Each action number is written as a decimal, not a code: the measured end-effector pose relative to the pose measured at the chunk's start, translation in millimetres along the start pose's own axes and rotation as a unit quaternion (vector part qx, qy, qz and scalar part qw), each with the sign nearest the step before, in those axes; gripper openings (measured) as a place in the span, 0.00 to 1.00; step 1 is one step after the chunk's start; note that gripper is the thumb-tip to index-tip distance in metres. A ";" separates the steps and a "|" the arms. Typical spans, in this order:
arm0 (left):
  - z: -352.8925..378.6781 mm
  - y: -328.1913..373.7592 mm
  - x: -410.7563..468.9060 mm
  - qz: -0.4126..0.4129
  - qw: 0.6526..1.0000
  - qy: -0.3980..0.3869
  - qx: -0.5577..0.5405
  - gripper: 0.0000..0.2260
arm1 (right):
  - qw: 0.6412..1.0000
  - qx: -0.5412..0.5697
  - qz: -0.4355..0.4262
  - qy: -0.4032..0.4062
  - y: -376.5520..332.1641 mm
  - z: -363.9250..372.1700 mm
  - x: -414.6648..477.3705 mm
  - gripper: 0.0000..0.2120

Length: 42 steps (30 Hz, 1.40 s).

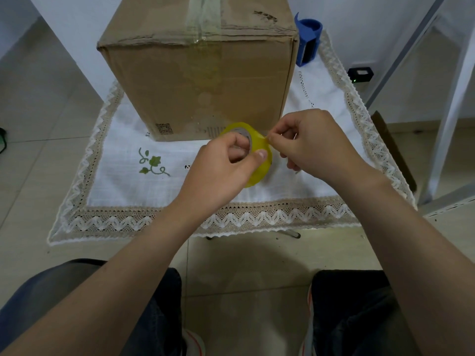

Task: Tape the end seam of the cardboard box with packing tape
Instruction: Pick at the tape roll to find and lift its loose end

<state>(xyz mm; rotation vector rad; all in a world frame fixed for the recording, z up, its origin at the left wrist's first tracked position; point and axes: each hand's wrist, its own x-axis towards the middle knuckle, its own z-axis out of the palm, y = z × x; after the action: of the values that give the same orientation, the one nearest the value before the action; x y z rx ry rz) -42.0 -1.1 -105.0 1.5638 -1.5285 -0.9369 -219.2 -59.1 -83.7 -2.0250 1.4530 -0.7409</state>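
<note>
left hand (226,160) grips tape roll (257,155), steadying it before cardboard box (200,80) | right hand (308,142) pinches tape's free end (267,140) for peeling | box's near face untaped

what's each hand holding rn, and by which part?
Left hand holds the yellow tape roll: fingers through the core, thumb on the outer face. Right hand pinches the roll's loose tape end between thumb and forefinger.
</note>
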 end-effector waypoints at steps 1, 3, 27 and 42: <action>-0.1 2.0 -1.3 0.004 1.000 -0.009 0.016 0.11 | 1.000 -0.008 0.001 0.000 0.5 1.5 0.0 0.08; -0.2 4.6 -3.0 0.026 0.997 -0.004 0.066 0.19 | 0.999 -0.036 0.000 0.004 -1.0 5.1 -1.1 0.07; 3.3 2.8 -3.1 0.059 0.990 0.084 0.097 0.17 | 0.993 0.109 0.054 -0.005 -13.7 -11.2 -8.1 0.13; 5.7 8.4 -6.3 0.050 0.983 0.097 0.146 0.23 | 0.994 -0.070 -0.034 0.078 -11.6 8.7 -3.6 0.05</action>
<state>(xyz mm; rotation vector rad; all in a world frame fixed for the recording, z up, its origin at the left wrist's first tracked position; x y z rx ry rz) -51.1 5.0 -100.1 1.7072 -1.6413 -0.5038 -206.4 -51.5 -82.2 -2.1738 1.5683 -0.8656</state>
